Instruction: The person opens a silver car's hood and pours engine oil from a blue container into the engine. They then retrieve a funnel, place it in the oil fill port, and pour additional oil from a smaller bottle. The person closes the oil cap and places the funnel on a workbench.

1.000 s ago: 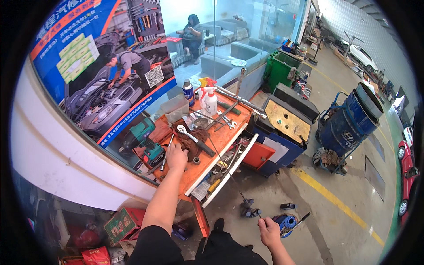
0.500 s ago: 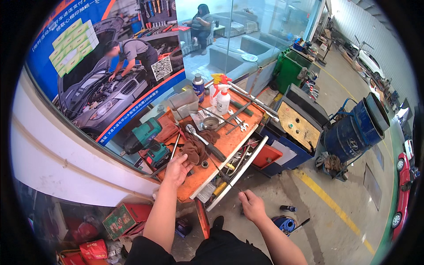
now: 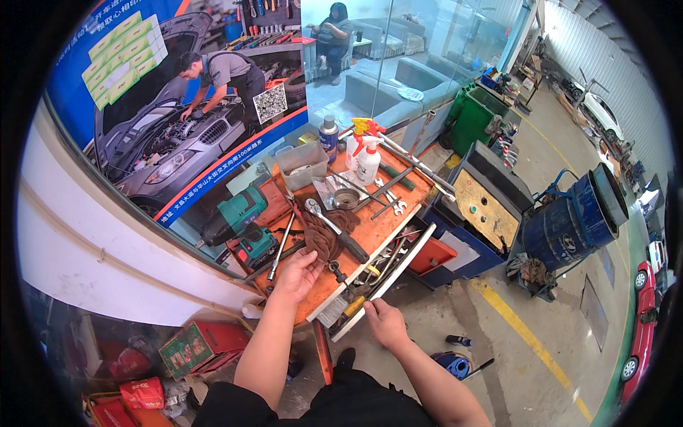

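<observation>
My left hand (image 3: 299, 276) lies over the near left part of the orange bench top (image 3: 324, 288), palm up and fingers apart. Its fingertips reach the edge of a brown rag (image 3: 324, 242). A ratchet wrench (image 3: 338, 231) with a black handle rests across the rag. Just right of my left fingers is a small dark metal piece (image 3: 336, 269), like a socket. My right hand (image 3: 386, 324) is closed at the front edge of an open drawer (image 3: 398, 269) full of tools. What its fingers hold is hidden. A long metal wrench (image 3: 280, 252) lies left of the rag.
A green cordless drill (image 3: 238, 213) lies at the left. Spray bottles (image 3: 368, 162), a plastic bin (image 3: 302, 165) and open-end spanners (image 3: 400, 206) are toward the back. A blue cart (image 3: 484, 210) and blue drum (image 3: 562, 220) stand right. A blue round tool (image 3: 455, 364) is on the floor.
My right hand has moved left and up to the drawer's front edge. My left hand has shifted slightly right beside the rag. The view has also shifted a little.
</observation>
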The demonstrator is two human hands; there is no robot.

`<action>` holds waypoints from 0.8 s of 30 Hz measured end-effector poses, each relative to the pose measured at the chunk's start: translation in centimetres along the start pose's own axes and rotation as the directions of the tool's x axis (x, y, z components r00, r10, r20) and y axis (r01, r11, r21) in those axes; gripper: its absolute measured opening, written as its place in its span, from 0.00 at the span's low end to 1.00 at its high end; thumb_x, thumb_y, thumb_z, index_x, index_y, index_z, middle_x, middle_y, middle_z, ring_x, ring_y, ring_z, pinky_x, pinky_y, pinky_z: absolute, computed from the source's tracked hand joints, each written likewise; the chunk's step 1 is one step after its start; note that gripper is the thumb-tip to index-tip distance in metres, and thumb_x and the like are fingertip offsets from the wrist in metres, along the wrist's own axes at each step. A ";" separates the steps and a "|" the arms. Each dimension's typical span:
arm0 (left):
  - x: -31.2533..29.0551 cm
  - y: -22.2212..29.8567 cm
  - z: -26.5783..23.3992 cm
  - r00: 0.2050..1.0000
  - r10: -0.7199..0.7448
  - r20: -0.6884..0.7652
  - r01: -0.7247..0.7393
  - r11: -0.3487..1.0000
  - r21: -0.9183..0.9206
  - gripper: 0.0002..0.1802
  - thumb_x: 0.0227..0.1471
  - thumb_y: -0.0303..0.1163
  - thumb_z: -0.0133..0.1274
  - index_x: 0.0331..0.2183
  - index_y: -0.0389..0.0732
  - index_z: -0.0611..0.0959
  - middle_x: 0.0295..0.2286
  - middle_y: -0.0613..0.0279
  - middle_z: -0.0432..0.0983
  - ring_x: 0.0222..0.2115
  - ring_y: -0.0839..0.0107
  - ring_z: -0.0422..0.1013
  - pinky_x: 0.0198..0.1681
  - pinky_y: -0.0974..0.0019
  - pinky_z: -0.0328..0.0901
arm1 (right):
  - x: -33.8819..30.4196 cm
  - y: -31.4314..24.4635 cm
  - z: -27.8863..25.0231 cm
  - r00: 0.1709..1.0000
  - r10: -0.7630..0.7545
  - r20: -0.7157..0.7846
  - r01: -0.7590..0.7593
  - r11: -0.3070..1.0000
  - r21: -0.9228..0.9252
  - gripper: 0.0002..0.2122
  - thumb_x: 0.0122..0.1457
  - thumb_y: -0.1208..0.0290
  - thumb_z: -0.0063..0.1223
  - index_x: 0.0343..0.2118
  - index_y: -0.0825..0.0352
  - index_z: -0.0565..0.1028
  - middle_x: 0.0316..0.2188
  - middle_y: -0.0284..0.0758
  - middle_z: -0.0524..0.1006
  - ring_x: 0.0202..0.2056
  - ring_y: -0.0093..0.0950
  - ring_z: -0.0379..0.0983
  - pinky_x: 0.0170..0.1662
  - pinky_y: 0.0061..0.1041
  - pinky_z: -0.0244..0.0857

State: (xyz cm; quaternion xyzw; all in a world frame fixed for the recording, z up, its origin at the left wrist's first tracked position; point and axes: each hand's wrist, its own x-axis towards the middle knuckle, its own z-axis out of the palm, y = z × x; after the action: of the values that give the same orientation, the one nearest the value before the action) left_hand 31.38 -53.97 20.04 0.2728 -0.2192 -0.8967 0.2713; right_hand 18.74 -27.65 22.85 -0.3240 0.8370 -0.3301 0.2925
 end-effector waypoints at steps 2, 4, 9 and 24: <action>-0.1 0.1 0.4 0.998 -0.020 -0.051 0.025 0.996 0.087 0.12 0.67 0.27 0.64 0.51 0.41 0.82 0.47 0.64 0.85 0.47 0.68 0.82 0.56 0.61 0.77 | -0.1 -0.3 -0.2 1.000 -0.024 0.002 0.024 0.999 -0.031 0.19 0.77 0.51 0.52 0.42 0.67 0.80 0.35 0.54 0.83 0.42 0.59 0.81 0.45 0.55 0.73; -0.1 0.0 0.8 0.996 -0.006 -0.093 0.020 0.987 0.157 0.13 0.67 0.26 0.64 0.51 0.41 0.82 0.46 0.64 0.85 0.46 0.69 0.82 0.53 0.61 0.77 | -0.4 -0.5 -0.3 0.998 -0.060 -0.007 0.060 0.997 -0.041 0.20 0.77 0.51 0.52 0.41 0.67 0.80 0.35 0.54 0.84 0.42 0.59 0.81 0.45 0.55 0.73; 0.4 -0.6 1.9 0.991 0.096 -0.096 -0.069 0.965 0.254 0.16 0.65 0.25 0.67 0.51 0.41 0.80 0.45 0.64 0.85 0.44 0.69 0.82 0.49 0.63 0.76 | -1.7 -0.2 -0.4 0.998 -0.061 -0.014 0.062 0.998 0.006 0.18 0.76 0.52 0.54 0.43 0.65 0.80 0.36 0.53 0.83 0.42 0.58 0.81 0.45 0.54 0.73; 6.1 4.4 1.7 0.959 0.255 -0.125 -0.211 0.935 0.286 0.10 0.65 0.26 0.66 0.48 0.41 0.86 0.42 0.64 0.88 0.40 0.71 0.82 0.46 0.67 0.75 | -19.1 15.7 -8.6 0.988 0.149 -0.032 -0.146 0.987 0.067 0.16 0.73 0.59 0.62 0.35 0.68 0.82 0.25 0.42 0.80 0.27 0.36 0.79 0.35 0.35 0.72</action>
State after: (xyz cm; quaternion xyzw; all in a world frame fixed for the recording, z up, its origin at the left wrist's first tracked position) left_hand 27.67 -60.54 21.48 0.3500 -0.3475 -0.7951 0.3530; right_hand 19.02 -1.52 21.71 -0.2454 0.8529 -0.3402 0.3108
